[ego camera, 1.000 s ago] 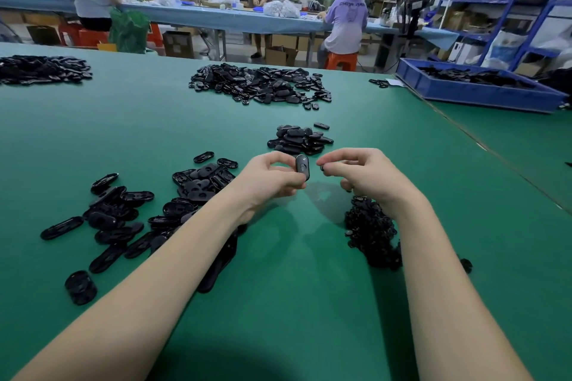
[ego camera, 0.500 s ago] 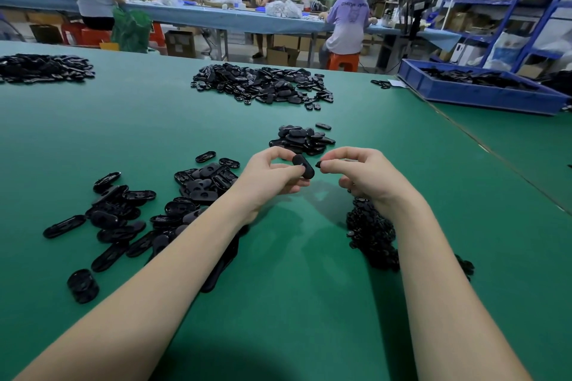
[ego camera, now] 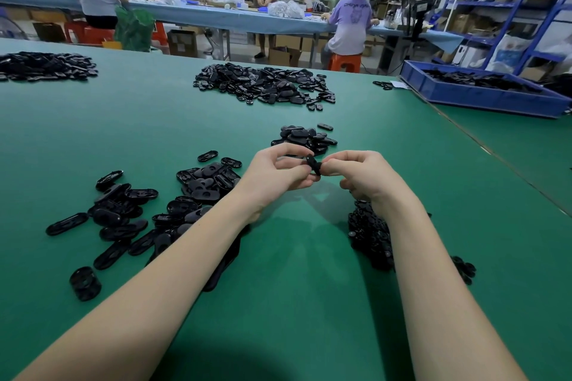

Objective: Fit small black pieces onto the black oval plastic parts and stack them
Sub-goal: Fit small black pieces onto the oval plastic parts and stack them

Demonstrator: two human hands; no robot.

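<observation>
Blue bin (ego camera: 483, 96) holds black oval parts (ego camera: 473, 79).

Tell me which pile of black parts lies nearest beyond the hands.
The small pile just behind the hands; the big heap lies farther back.

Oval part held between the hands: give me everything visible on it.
The oval part is black, looks like matte moulded plastic, and is mostly hidden by fingers. It is held above the green table, tilted, one end toward the camera's upper left. The left hand pinches it from the left, the right hand from the right. Whether a small piece is fitted cannot be told.
</observation>
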